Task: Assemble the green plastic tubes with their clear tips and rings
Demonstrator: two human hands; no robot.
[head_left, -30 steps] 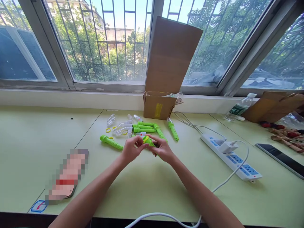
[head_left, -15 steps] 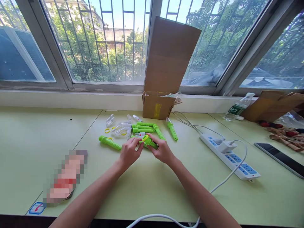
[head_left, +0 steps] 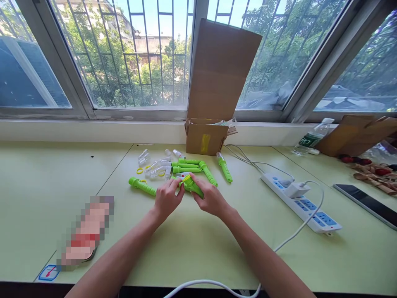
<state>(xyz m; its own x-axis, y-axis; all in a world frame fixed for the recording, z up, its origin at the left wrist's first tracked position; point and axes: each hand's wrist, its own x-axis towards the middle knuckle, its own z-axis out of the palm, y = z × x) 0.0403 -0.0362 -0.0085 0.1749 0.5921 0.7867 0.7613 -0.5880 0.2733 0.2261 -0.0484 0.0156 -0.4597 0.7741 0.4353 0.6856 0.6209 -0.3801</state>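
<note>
My right hand [head_left: 212, 198] is closed around a green plastic handle [head_left: 196, 189], a tube with a threaded end. A yellow ring [head_left: 186, 178] sits at that end, which points up and left. My left hand [head_left: 167, 196] pinches at the ring from the left, its fingertips partly hiding it. Several more green handles [head_left: 187, 169] lie just beyond my hands, and one green handle [head_left: 142, 186] lies to the left. Clear plastic caps [head_left: 156, 169] and loose yellow rings [head_left: 139, 170] are spread behind my left hand. One green handle [head_left: 225, 167] with a clear cap lies apart on the right.
An open cardboard box [head_left: 206, 138] stands by the window. On the right are a white power strip [head_left: 300, 203] with cables, a dark phone [head_left: 369, 205], a water bottle [head_left: 314, 136] and wooden pieces [head_left: 374, 184]. A blurred-out object [head_left: 87, 234] lies at left.
The green handle in my right hand has turned, so its open end faces me less. Both hands have shifted slightly left, with the left fingers still at the yellow ring.
</note>
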